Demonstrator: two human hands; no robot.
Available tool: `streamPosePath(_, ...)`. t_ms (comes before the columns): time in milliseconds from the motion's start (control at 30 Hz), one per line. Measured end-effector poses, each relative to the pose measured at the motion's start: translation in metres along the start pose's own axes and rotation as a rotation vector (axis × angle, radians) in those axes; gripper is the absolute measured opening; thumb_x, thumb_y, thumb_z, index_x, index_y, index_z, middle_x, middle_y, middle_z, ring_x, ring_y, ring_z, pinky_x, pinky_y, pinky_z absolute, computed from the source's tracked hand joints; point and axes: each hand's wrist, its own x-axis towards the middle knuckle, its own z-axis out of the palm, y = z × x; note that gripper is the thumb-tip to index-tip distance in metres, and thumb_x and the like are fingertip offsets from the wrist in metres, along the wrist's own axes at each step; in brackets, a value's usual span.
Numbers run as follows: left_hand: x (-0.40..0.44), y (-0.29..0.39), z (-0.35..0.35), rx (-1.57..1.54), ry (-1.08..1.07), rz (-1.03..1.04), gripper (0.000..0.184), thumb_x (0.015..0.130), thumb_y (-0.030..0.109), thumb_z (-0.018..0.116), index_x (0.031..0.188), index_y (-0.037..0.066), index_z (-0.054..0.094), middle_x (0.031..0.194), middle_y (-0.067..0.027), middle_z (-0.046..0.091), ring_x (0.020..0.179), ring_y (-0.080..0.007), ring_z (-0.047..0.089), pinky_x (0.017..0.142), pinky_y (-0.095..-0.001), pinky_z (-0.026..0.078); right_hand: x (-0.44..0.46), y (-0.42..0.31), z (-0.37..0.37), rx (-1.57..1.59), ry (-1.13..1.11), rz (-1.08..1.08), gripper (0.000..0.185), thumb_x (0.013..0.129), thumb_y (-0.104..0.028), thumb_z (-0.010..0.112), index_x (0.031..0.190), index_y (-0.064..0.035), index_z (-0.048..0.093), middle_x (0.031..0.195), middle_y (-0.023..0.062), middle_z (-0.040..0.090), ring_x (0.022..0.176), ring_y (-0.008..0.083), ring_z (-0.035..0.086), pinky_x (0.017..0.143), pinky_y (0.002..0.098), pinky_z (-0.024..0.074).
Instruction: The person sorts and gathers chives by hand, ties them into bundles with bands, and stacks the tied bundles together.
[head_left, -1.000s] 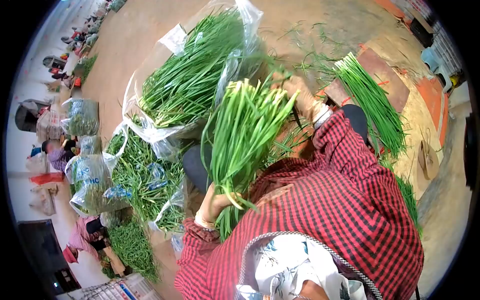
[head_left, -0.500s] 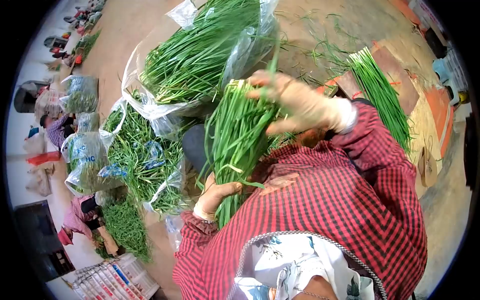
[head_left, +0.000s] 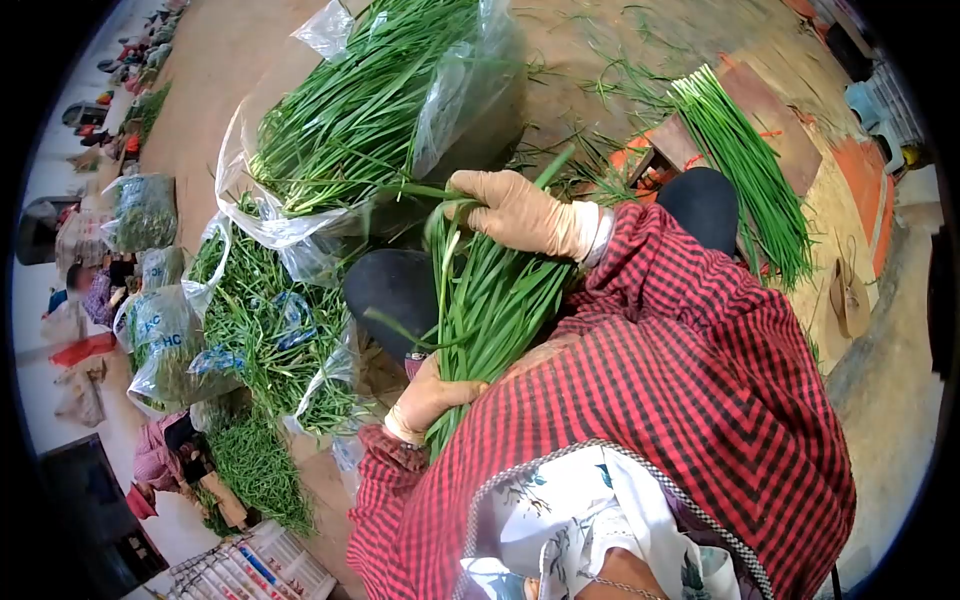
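A loose bunch of garlic chives (head_left: 500,310) lies across my lap, its long flat green leaves slanting upward. My gloved left hand (head_left: 432,400) is wrapped round the lower part of the bunch. At the upper end, my gloved right hand (head_left: 522,212) has its fingers closed on some of the leaves, and a few stick out to the left past the fingertips. Just beyond my knee, a clear plastic bag (head_left: 330,225) holds a large heap of long chives. My right fingertips partly hide the stems under them.
Loose trimmed greens (head_left: 275,340) fill another open bag at my left. A neat chive bundle (head_left: 745,165) rests on boards at the right, near a pair of scissors (head_left: 848,295). Filled bags (head_left: 165,340) and a co-worker (head_left: 160,455) are farther left.
My right hand has gone from open and blurred to closed on leaves at the bunch's top, shifting left. The bunch now leans more to the right. My left hand keeps its hold.
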Motion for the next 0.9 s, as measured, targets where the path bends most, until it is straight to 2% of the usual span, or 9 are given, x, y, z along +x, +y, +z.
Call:
streamPosePath(167, 0.001, 0.014, 0.000, 0.026, 0.058, 0.013, 0.055, 0.076, -0.005, 0.071, 0.127, -0.003, 0.051, 0.116, -0.0093, 0.064, 0.101, -0.0159, 0.061, 0.091, -0.0311, 0.049, 0.011, -0.025, -0.026, -0.044, -0.016, 0.058, 0.018, 0.089, -0.016, 0.060, 0.101, -0.0035, 0.059, 0.081, 0.0184, 0.059, 0.074, 0.0277, 0.059, 0.072, 0.0351, 0.0483)
streamPosePath(200, 0.001, 0.015, -0.001, 0.036, 0.045, 0.001, 0.055, 0.076, -0.005, 0.071, 0.127, -0.004, 0.051, 0.116, -0.0093, 0.064, 0.101, -0.0160, 0.061, 0.091, -0.0311, 0.049, 0.015, -0.005, -0.026, -0.048, 0.082, -0.095, 0.021, 0.090, -0.021, 0.062, 0.102, -0.0037, 0.060, 0.081, 0.0183, 0.059, 0.072, 0.0283, 0.059, 0.071, 0.0347, 0.0489)
streamPosePath(300, -0.004, 0.012, -0.009, 0.080, 0.058, -0.019, 0.058, 0.075, -0.002, 0.073, 0.129, -0.002, 0.049, 0.116, -0.0085, 0.063, 0.101, -0.0161, 0.061, 0.090, -0.0305, 0.049, 0.023, 0.016, -0.054, -0.081, 0.271, -0.071, 0.025, 0.094, -0.027, 0.060, 0.104, -0.0044, 0.063, 0.075, 0.0069, 0.060, 0.066, 0.0161, 0.056, 0.062, 0.0296, 0.0485)
streamPosePath(367, -0.008, 0.005, -0.018, 0.139, 0.044, 0.012, 0.063, 0.074, 0.002, 0.075, 0.131, -0.001, 0.048, 0.117, -0.0072, 0.063, 0.103, -0.0158, 0.059, 0.091, -0.0305, 0.048, 0.020, -0.010, -0.090, 0.205, 0.379, 0.460, 0.025, 0.092, -0.029, 0.064, 0.105, -0.0073, 0.067, 0.076, -0.0007, 0.057, 0.060, 0.0069, 0.054, 0.049, 0.0223, 0.0428)
streamPosePath(433, -0.014, 0.004, -0.016, 0.167, 0.069, 0.063, 0.065, 0.073, 0.004, 0.077, 0.131, 0.000, 0.049, 0.117, -0.0059, 0.062, 0.104, -0.0155, 0.057, 0.093, -0.0312, 0.046, 0.020, 0.006, -0.106, 0.286, 0.527, 0.438, 0.027, 0.089, -0.033, 0.067, 0.102, -0.0097, 0.069, 0.070, -0.0028, 0.054, 0.051, 0.0034, 0.046, 0.041, 0.0194, 0.0345)
streamPosePath(600, -0.024, 0.005, -0.024, 0.202, 0.065, 0.135, 0.057, 0.073, 0.002, 0.076, 0.125, 0.000, 0.052, 0.116, -0.0061, 0.063, 0.104, -0.0148, 0.058, 0.094, -0.0313, 0.045, 0.001, 0.027, -0.160, 0.439, 0.687, 0.380, 0.028, 0.086, -0.034, 0.070, 0.097, -0.0081, 0.069, 0.067, -0.0042, 0.053, 0.052, 0.0046, 0.046, 0.043, 0.0211, 0.0348)
streamPosePath(667, -0.027, 0.008, -0.020, 0.164, 0.081, 0.202, 0.050, 0.073, -0.002, 0.074, 0.120, 0.000, 0.055, 0.112, -0.0046, 0.065, 0.100, -0.0133, 0.059, 0.091, -0.0293, 0.046, -0.008, 0.042, -0.174, 0.032, 0.664, 0.353, 0.028, 0.089, -0.032, 0.067, 0.101, -0.0068, 0.069, 0.067, -0.0049, 0.053, 0.053, 0.0051, 0.048, 0.046, 0.0219, 0.0366)
streamPosePath(767, -0.028, 0.005, -0.025, 0.172, 0.066, 0.167, 0.047, 0.074, -0.004, 0.072, 0.118, -0.001, 0.056, 0.110, -0.0034, 0.066, 0.097, -0.0121, 0.060, 0.089, -0.0281, 0.047, -0.028, 0.090, -0.170, -0.120, 0.556, 0.298, 0.028, 0.091, -0.029, 0.064, 0.107, -0.0063, 0.068, 0.067, -0.0065, 0.054, 0.055, 0.0056, 0.049, 0.049, 0.0220, 0.0386)
streamPosePath(900, -0.036, 0.003, -0.024, 0.152, 0.107, 0.157, 0.046, 0.074, -0.006, 0.071, 0.117, 0.000, 0.058, 0.108, -0.0026, 0.066, 0.096, -0.0111, 0.060, 0.087, -0.0269, 0.048, -0.058, 0.119, -0.234, -0.082, 0.696, 0.606, 0.035, 0.091, -0.032, 0.063, 0.113, -0.0056, 0.064, 0.072, -0.0001, 0.053, 0.061, 0.0088, 0.059, 0.056, 0.0198, 0.0495)
